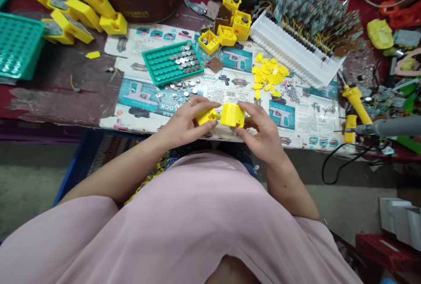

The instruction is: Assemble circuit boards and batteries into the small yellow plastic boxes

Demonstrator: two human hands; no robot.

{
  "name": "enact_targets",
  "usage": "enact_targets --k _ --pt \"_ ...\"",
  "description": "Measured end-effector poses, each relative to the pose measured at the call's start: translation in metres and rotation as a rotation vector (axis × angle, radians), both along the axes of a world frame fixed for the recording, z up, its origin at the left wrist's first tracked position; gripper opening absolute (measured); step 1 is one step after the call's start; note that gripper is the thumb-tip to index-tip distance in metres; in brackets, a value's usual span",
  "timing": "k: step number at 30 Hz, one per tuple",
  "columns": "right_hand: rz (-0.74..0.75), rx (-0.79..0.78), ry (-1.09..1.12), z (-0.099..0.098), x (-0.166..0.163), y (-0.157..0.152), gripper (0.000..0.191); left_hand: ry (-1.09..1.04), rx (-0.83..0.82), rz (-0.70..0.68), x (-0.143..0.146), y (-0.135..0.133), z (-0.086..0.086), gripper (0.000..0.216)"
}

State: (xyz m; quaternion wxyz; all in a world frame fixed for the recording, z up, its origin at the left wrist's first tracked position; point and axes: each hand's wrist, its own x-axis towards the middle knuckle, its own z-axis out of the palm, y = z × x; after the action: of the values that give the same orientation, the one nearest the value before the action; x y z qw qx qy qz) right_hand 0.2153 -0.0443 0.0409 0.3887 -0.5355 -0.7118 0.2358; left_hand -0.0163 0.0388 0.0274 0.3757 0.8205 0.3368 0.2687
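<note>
My left hand (186, 119) pinches a small flat yellow plastic piece (206, 116) at the table's near edge. My right hand (259, 128) grips a yellow plastic box (233, 114) with small holes in its face. The two yellow parts touch side by side between my hands. Just beyond them lie loose silver button cells (179, 86) and a green tray (171, 62) partly filled with button cells. A heap of small yellow plastic bits (268, 73) lies to the right of the tray.
Open yellow boxes (230, 25) stand at the back, a white rack (292, 51) with wired circuit boards (312, 12) to the right. Yellow housings (85, 3) pile around a brown tub (148, 3). A yellow-handled soldering iron (353, 104) and a grey tool (388, 127) lie right.
</note>
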Motion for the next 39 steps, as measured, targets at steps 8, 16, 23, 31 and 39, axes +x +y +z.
enact_targets --k 8,16,23,31,39 --pt "0.434 -0.020 -0.063 0.032 -0.032 0.036 0.052 -0.245 -0.799 -0.041 -0.021 -0.013 0.008 0.068" --pt "0.484 0.191 -0.161 0.023 -0.082 0.053 0.059 -0.357 -0.774 0.211 -0.044 -0.039 0.003 0.079" --pt "0.626 0.160 -0.298 0.021 -0.112 0.053 0.062 -0.256 -0.724 0.256 -0.120 -0.049 0.002 0.076" --pt "0.597 0.034 -0.347 0.006 -0.104 0.052 0.043 0.580 -0.501 0.028 -0.211 -0.058 0.015 0.051" --pt "0.510 -0.009 -0.261 -0.005 -0.089 0.047 0.029 0.423 0.247 0.562 -0.174 0.078 0.042 0.048"
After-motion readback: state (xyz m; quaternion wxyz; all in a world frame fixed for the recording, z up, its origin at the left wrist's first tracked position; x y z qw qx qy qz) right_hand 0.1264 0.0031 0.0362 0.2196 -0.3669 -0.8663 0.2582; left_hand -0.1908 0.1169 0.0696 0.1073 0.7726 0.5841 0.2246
